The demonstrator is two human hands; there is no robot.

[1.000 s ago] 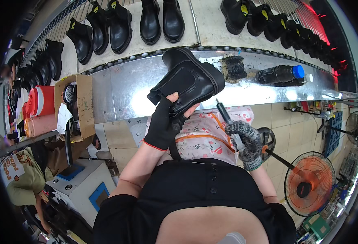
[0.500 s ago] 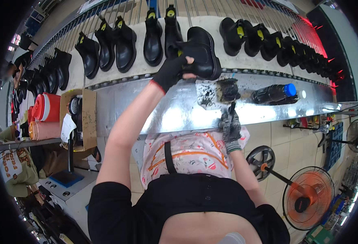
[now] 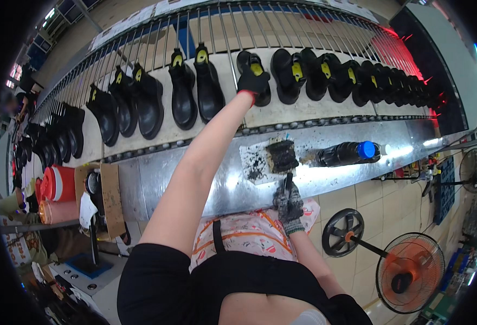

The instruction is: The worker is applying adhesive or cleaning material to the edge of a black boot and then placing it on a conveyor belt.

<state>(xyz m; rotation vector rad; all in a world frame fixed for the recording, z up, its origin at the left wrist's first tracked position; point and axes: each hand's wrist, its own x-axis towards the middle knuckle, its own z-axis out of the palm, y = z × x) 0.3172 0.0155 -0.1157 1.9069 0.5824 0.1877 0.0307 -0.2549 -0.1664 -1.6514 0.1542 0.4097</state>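
Left hand (image 3: 253, 82), black-gloved, stretched far forward and clamped over the top of a black boot (image 3: 252, 73) on the conveyor belt (image 3: 303, 111); right hand (image 3: 288, 203), in a grey smeared glove, kept low and close to the body, wrapped round the handle of a small brush (image 3: 287, 183). Hands well apart, left far nearer the boot, right nearest the stained pad (image 3: 281, 155) on the metal ledge (image 3: 195, 184). Boot straight ahead of the left arm, long axis running away from the body across the belt, parallel with its neighbours in the row; toe direction hard to tell under the glove. Dark bottle with a blue cap (image 3: 345, 153) lying on its side just right of the pad, cap pointing right
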